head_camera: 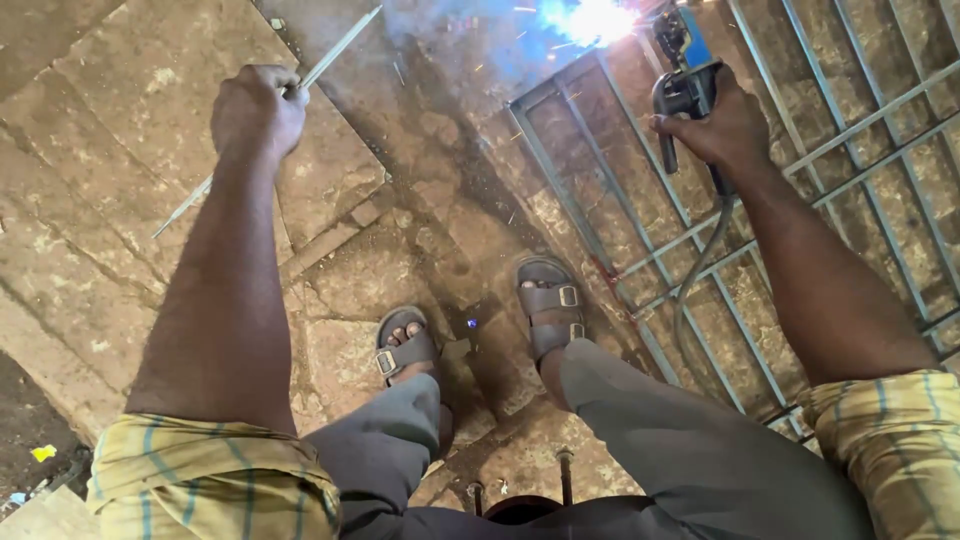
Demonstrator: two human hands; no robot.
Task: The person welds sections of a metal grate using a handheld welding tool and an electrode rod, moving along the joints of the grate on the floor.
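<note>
Head view, looking straight down at a cracked stone floor [120, 130].

Left hand [258, 108], at about 10 o'clock in the frame: fist closed tight on a thin welding rod [330, 52]. The rod runs on a diagonal, its long end pointing up toward 1 o'clock, its other end trailing down past the forearm toward 8 o'clock over the floor slabs. Forearm bare; rolled yellow checked sleeve [210, 480] at the bottom edge.

Centre, 6 o'clock: two feet in grey buckled sandals [548, 305], grey trousers [640, 440] above them. The feet stand apart on the stone, the right one touching the near edge of the metal frame.

Right hand [720, 125], at about 1 o'clock: fingers wrapped firmly around the dark handle of an electrode holder [678, 85], with a blue part at its top. A grey cable [700, 270] drops from the handle toward 5 o'clock, lying across the grille.

Just at 11 o'clock from that hand, at the top edge, a bright blue-white welding arc [590, 18] burns at the upper corner of a metal grille frame [600, 210], sparks scattering left. The grille lies flat on the floor, its thin grey bars filling the right third of the view.
</note>
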